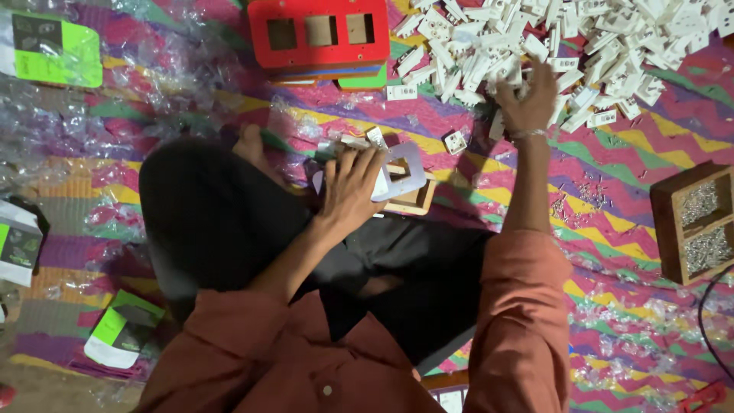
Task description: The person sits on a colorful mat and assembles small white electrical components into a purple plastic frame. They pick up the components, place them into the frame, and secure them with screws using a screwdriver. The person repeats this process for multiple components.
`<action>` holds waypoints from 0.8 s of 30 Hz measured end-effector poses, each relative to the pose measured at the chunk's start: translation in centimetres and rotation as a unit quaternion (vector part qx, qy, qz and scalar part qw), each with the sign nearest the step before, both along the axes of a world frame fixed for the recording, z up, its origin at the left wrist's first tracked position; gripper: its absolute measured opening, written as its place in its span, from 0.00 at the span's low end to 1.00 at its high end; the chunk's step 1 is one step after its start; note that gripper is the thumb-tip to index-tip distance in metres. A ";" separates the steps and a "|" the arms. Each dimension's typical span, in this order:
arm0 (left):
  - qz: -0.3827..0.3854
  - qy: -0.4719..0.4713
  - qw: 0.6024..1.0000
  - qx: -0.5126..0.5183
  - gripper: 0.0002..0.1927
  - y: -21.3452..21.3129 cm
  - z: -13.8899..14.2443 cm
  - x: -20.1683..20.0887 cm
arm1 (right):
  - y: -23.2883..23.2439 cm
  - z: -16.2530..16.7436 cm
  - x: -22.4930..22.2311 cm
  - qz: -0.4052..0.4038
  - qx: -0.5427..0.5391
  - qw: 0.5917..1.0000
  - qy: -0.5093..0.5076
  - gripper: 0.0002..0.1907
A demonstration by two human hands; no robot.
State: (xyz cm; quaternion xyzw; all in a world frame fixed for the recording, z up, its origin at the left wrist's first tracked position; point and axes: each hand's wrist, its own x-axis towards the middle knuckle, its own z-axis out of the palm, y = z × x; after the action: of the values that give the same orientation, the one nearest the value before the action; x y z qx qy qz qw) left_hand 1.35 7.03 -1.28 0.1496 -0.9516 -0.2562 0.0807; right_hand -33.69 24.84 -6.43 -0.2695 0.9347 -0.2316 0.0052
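Observation:
My left hand (350, 186) presses down on a pale lilac switch plate (409, 170), holding it against a small wooden block (417, 200) in front of my crossed legs. My right hand (527, 98) reaches far forward with its fingers spread on the near edge of a large pile of white switch parts (550, 42). I cannot tell whether it has a part in its fingers. A single small white socket piece (455, 141) lies on the mat between the two hands.
A stack of plates with a red one (317, 34) on top sits ahead. A wooden box of screws (696, 222) stands at the right. Green and white packets (50, 50) and clear wrappers (176, 69) litter the left of the striped mat (627, 160).

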 end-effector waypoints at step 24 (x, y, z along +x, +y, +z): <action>0.031 0.004 0.999 -0.019 0.49 0.3 -0.1 -0.5 | -2.5 1.2 -1.3 0.070 0.078 0.991 0.088 0.11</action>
State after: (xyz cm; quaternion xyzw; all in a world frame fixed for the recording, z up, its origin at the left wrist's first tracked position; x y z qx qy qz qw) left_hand 0.88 7.36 -1.41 0.1766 -0.9509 -0.2358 0.0951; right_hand -34.95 22.30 -5.23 -0.3524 0.9255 -0.1327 -0.0401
